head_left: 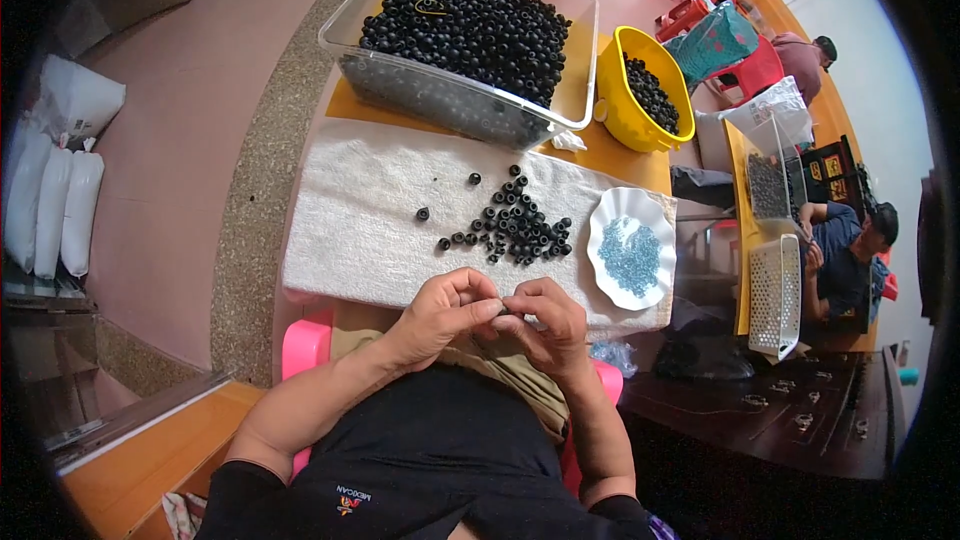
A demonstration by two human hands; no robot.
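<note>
My left hand (448, 318) and my right hand (550, 325) meet at the towel's front edge, fingertips pinched together. Between them shows a bit of a small dark piece (503, 309); the fingers cover most of it. Just beyond, on the white towel (350, 210), lies a loose heap of small black round pieces with holes (525, 223), a few scattered to the left. A white scalloped dish (604, 273) to the right holds many tiny clear bluish pieces (630, 255).
At the back, a clear plastic bin (450, 85) is heaped with black pieces. Beside it stands a yellow basin (612, 105) with more. White sacks (50, 200) rest at the far left. On the right, a co-worker (845, 255) sits near a white perforated basket (774, 295).
</note>
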